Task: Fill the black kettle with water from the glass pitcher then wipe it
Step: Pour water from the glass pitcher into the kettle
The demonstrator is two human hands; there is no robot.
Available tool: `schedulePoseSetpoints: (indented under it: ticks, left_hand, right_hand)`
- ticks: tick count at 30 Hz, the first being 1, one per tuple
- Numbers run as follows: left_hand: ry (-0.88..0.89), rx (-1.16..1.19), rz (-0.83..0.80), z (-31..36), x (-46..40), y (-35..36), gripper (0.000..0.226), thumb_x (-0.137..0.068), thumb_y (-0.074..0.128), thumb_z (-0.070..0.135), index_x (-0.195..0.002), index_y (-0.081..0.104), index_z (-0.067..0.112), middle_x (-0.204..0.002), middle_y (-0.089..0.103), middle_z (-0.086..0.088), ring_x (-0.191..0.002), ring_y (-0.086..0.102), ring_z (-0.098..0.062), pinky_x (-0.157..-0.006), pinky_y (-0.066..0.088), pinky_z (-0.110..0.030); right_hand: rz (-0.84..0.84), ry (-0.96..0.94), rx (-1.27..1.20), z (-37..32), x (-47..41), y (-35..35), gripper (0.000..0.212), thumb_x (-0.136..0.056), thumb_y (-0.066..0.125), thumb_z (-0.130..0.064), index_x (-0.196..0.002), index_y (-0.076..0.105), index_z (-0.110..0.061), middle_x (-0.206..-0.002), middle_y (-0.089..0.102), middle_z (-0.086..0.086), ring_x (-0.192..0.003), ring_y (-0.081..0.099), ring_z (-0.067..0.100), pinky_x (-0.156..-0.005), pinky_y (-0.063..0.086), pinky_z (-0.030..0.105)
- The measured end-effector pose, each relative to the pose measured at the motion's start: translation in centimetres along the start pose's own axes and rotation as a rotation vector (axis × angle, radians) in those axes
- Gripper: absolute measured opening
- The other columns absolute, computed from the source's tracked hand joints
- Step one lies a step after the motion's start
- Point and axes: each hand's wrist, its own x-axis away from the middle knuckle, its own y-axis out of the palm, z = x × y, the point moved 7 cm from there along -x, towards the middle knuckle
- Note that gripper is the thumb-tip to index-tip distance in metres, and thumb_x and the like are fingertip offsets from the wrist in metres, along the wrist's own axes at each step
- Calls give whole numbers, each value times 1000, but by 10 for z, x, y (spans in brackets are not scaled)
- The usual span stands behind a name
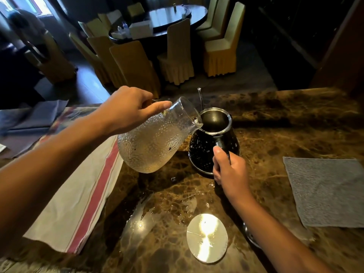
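The left hand [126, 110] has its grip closed around the neck of the clear, dimple-textured glass pitcher [151, 142], fingers wrapped over the top and thumb along the near side. The pitcher is tilted steeply to the right, off the counter, its bulbous body low at the left and its flared spout resting at the near-left rim of the kettle's mouth. Water sits in the lower part of the pitcher body.

The black, round-bodied kettle with a bright metal rim [213, 138] stands upright on the brown marbled stone counter [285, 123], lid off, mouth open. Its dark wall is speckled with droplets. A thin clear rod [200, 98] rises just behind the kettle mouth. The right hand [229, 166] has its grip shut on the kettle's black handle on the near-right side, thumb on top.

A round silver disc [206, 238] lies flat on the counter nearer the camera, well apart from the kettle, in strong glare. The counter between disc and kettle is wet. A grey square cloth [325, 192] lies flat at the right, apart from the kettle. A cream cloth with a red stripe [82, 186] covers the counter's left part, under the left forearm. Beyond the counter stand a dark round dining table [173, 15] and covered chairs [177, 54].
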Motion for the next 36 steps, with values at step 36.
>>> schedulePoseSetpoints:
  ticks: [36]
  left_hand:
    - [-83, -331, -269, 25, -43, -8, 61, -97, 54, 58, -79, 64, 1, -64, 59, -10, -55, 52, -24, -55, 43, -33]
  right_hand:
    - [7, 82, -159, 8, 3, 2, 81, -89, 38, -71, -71, 46, 8, -49, 39, -10, -44, 37, 6, -44, 30, 18]
